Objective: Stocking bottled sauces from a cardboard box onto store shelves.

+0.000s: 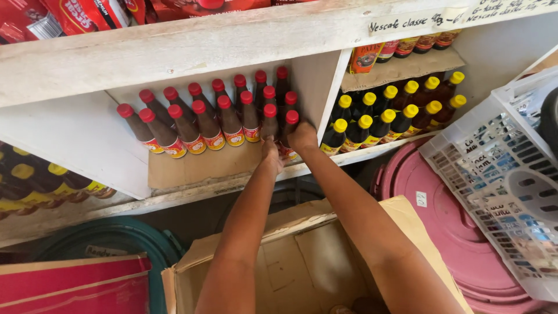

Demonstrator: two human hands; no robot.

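Your 2 arms reach up over an open cardboard box (pixel 302 256) into a white wooden shelf (pixel 174 49). Your left hand (pixel 271 152) is closed around a red-capped brown bottle (pixel 269 123) at the front right of its compartment, and your right hand (pixel 303 137) is wrapped over the neighbouring red-capped bottle (pixel 290 131), which stands beside the divider panel (pixel 314 87). Both bottles stand upright on a cardboard liner (pixel 197 168) at the right end of the rows of red-capped bottles (pixel 197 116), which crowd close on the left and behind, touching or nearly so. Past the divider, yellow-capped dark bottles (pixel 395 113) fill the next compartment, with more yellow-capped bottles (pixel 40 186) on a lower shelf at far left. To your right a white slatted plastic basket (pixel 500 174) leans over a pink round lid (pixel 430 209). A teal tub (pixel 110 241) and a red carton (pixel 75 285) sit left of the box.
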